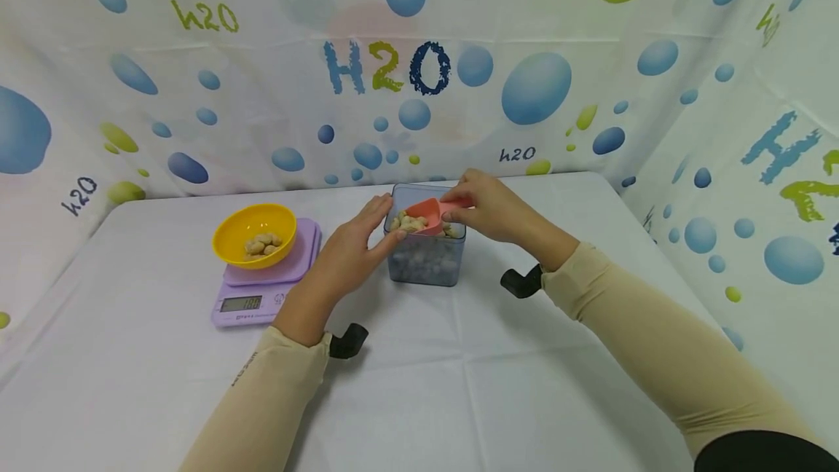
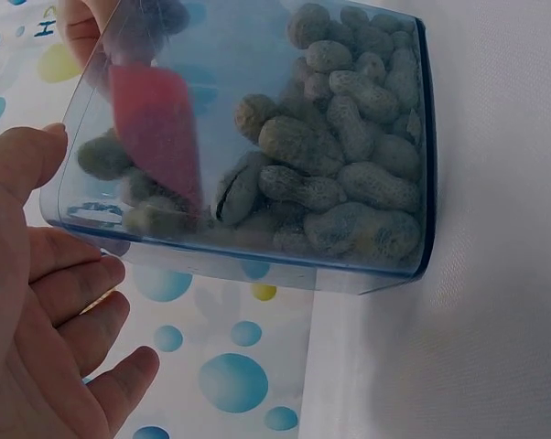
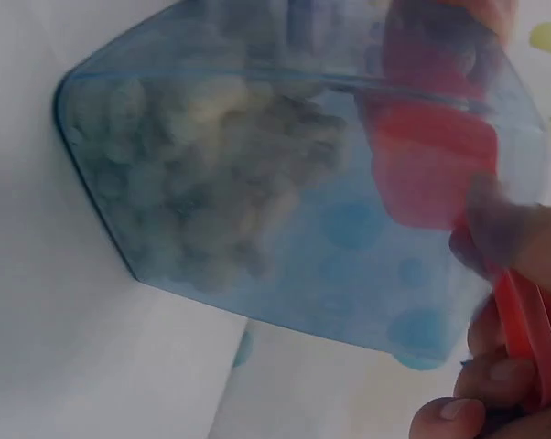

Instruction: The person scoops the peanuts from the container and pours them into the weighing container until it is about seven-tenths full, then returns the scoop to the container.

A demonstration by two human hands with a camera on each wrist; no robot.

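Note:
A clear bluish plastic container (image 1: 424, 262) stands upright, partly filled with unshelled peanuts (image 2: 358, 137). My right hand (image 1: 488, 206) grips the handle of a coral-red scoop (image 1: 429, 214) at the container's right rim. The scoop's bowl is inside the mouth with several peanuts heaped in it. My left hand (image 1: 350, 253) rests against the container's left side, thumb at the front rim and fingers extended along the side. Seen from the left wrist, the scoop (image 2: 156, 128) shows through the wall, above most of the peanuts.
Left of the container, a purple kitchen scale (image 1: 304, 253) carries a yellow bowl (image 1: 229, 233) with several peanuts (image 1: 264, 244) in it. Its display (image 1: 241, 303) seems to read 180. A white cloth (image 1: 406, 399) covers the table, and a patterned curtain (image 1: 262, 93) hangs behind.

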